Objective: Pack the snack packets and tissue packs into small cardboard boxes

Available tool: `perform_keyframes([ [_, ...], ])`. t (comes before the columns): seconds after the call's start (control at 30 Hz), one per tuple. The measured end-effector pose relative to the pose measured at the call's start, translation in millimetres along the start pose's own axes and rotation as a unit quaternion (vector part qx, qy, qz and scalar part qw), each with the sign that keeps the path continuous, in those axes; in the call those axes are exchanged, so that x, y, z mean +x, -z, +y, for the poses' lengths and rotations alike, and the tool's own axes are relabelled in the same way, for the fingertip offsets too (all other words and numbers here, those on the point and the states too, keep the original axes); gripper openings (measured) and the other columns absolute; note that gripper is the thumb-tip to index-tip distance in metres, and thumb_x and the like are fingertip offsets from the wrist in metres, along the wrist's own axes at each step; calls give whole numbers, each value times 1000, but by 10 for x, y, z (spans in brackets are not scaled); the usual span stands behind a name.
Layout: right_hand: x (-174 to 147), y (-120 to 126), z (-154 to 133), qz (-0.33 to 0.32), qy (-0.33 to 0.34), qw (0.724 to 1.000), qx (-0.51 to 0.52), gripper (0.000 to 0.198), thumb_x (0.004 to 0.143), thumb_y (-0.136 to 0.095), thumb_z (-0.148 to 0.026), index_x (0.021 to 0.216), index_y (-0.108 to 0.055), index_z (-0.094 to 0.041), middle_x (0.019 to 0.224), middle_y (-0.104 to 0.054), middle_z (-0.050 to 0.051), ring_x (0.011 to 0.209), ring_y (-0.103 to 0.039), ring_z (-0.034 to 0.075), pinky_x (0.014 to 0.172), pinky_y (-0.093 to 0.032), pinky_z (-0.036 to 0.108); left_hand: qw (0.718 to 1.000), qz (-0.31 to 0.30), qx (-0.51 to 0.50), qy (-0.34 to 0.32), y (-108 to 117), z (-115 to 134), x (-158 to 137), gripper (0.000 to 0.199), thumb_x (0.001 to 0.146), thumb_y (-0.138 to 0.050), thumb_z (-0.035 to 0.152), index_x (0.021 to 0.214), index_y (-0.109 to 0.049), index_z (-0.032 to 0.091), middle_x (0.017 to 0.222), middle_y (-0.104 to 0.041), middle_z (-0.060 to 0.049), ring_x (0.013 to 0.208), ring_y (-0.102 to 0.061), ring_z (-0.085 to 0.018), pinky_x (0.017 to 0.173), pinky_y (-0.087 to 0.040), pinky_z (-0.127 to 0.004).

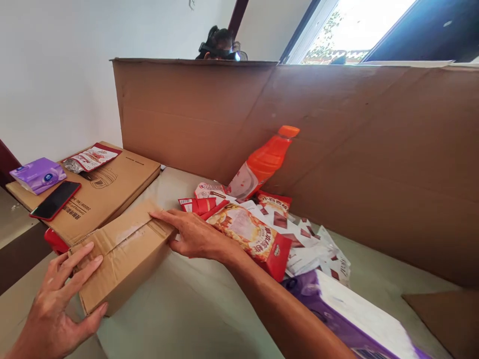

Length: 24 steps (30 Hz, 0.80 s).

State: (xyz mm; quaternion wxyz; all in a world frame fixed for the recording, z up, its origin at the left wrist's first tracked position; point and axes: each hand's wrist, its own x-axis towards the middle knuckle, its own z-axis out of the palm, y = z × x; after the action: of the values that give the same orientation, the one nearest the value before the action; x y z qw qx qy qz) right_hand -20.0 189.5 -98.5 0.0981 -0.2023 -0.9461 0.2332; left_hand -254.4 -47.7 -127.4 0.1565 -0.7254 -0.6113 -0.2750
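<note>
A small taped cardboard box (127,249) lies at a slant on the pale tabletop. My left hand (62,299) holds its near-left end, fingers spread over the top and thumb against the lower edge. At the opposite end, my right hand (198,234) grips the corner, index finger on top near the tape seam, thumb lower down the side. Just beyond my right forearm is a red snack packet (247,229) with a food picture. Behind it an orange-red drink bottle (260,167) leans against a tall cardboard panel (209,109).
On a large flat carton (119,184) at left lie a purple tissue pack (39,175), a phone (56,200) and a red-white pouch (95,157). Several white sachets (314,249) and a purple-white pack (362,314) lie right. A person's head (219,45) shows behind the panel.
</note>
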Motion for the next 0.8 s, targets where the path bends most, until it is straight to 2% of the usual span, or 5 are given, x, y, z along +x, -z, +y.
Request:
perform_keyframes([
  [0.2, 524, 365, 88, 106, 72, 992, -9, 78, 78, -58, -12, 155, -45, -24, 132, -63, 11, 114, -62, 25, 99, -50, 40, 996, 69, 56, -22, 199, -269, 573, 59, 87, -70, 32, 143, -52, 29, 147, -56, -13, 124, -58, -38, 107, -43, -60],
  [0.37, 1392, 497, 298, 162, -3, 984, -72, 78, 78, -58, -6, 153, -48, -26, 151, -49, 13, 131, -54, 29, 107, -48, 44, 989, 112, 96, 20, -212, -800, 1249, 45, 87, -68, 45, 128, -64, 27, 142, -60, -11, 126, -59, -36, 108, -46, -55],
  [0.47, 1827, 354, 427, 162, -103, 977, -95, 76, 78, -59, -2, 150, -52, -25, 164, -33, 15, 148, -36, 35, 113, -43, 53, 989, 71, 72, 104, -606, -1080, 1577, 47, 82, -64, 47, 121, -68, 21, 139, -63, -14, 124, -61, -37, 106, -46, -54],
  [0.63, 1970, -99, 513, 322, -145, 934, -55, 81, 81, -51, -3, 159, -34, -18, 172, -13, 17, 158, -14, 32, 119, -31, 59, 982, 35, 56, 178, -1045, -1294, 2186, 54, 78, -66, 48, 126, -68, 22, 146, -58, -10, 133, -54, -37, 115, -38, -53],
  [0.8, 1737, -662, 460, 242, -153, 958, 12, 73, 84, -55, -11, 155, -39, -11, 171, -17, 20, 156, -23, 30, 124, -28, 48, 976, 10, 43, 211, -1412, -1415, 2853, 55, 79, -66, 44, 129, -67, 21, 149, -55, -11, 132, -52, -40, 113, -39, -56],
])
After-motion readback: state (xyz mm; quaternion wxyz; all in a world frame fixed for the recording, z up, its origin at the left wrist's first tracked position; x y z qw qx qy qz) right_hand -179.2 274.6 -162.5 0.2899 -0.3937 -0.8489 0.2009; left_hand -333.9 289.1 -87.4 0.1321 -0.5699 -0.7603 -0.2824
